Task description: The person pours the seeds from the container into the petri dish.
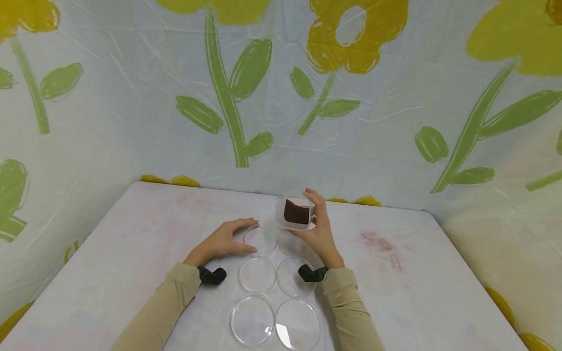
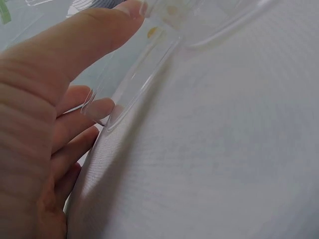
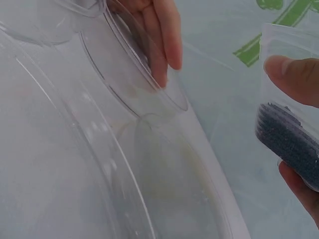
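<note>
Toward the far edge of the desk (image 1: 386,304), the right grip (image 1: 319,233) is holding a tilted clear container (image 1: 295,227) of dark brown grains (image 1: 296,214) above the surface. The left grip (image 1: 223,239) is holding the far-left dish (image 1: 261,239) between thumb and fingers; other dishes (image 1: 252,321) are lying alongside.

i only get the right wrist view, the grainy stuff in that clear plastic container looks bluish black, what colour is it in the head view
Observer: The grainy material in the clear plastic container shows dark brown there.
Operator: how many clear round plastic dishes are there
Observer: Six show, in two columns of three.
Operator: where's the thumb of the left hand
Observer: At the near edge of the left column's farthest dish.
</note>
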Demonstrator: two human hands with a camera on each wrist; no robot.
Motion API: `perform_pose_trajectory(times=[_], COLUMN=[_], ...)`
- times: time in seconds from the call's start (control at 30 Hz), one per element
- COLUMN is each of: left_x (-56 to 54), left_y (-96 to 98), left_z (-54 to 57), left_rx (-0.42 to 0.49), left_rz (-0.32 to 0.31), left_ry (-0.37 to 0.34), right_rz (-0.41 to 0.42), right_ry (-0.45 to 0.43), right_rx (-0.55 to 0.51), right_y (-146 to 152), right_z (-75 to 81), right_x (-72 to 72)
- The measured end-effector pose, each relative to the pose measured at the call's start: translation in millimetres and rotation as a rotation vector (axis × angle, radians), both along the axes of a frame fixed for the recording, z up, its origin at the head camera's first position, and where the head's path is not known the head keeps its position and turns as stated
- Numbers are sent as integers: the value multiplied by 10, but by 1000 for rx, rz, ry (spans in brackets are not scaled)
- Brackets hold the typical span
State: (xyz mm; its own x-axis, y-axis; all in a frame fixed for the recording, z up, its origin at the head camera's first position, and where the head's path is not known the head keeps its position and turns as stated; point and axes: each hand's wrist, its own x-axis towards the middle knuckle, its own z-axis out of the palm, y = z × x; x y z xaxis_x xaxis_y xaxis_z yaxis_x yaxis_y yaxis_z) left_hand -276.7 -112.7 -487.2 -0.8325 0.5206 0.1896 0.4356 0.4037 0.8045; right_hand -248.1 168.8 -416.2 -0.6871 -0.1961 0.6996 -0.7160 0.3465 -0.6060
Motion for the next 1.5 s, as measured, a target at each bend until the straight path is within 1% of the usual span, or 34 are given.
perform_pose_trajectory(times=[0.13, 0.3, 0.37, 0.53, 0.63, 0.77, 0.83, 1.0, 1.23, 1.5], left_x=[-3, -10, -10, -10, -7, -7, -8, -9, -24, -20], left_y=[2, -4, -6, -16, -19, -19, -17, -14, -11, -2], left_z=[-10, -25, -26, -28, -22, -19, -17, -12, -38, -41], left_rx=[3, 4, 4, 9, 16, 26, 31, 32, 32, 25], left_rz=[-10, -14, -18, -21, -23, -31, -28, -28, -35, -37], left_ry=[19, 31, 32, 48, 49, 46, 44, 53, 69, 79], right_rz=[30, 83, 90, 43, 18, 5, 7, 14, -4, -15], right_ry=[56, 81, 88, 145, 173, 163, 141, 108, 143, 165], right_rx=[18, 13, 11, 54, 83, 115, 131, 151, 197, 214], right_y=[-48, -93, -108, -129, -112, -67, -50, -41, -41, -43], right_z=[-30, -73, -81, -119, -224, -381, -412, -405, -401, -405], right_x=[-16, -28, -26, -50, -127, -246, -272, -263, -231, -230])
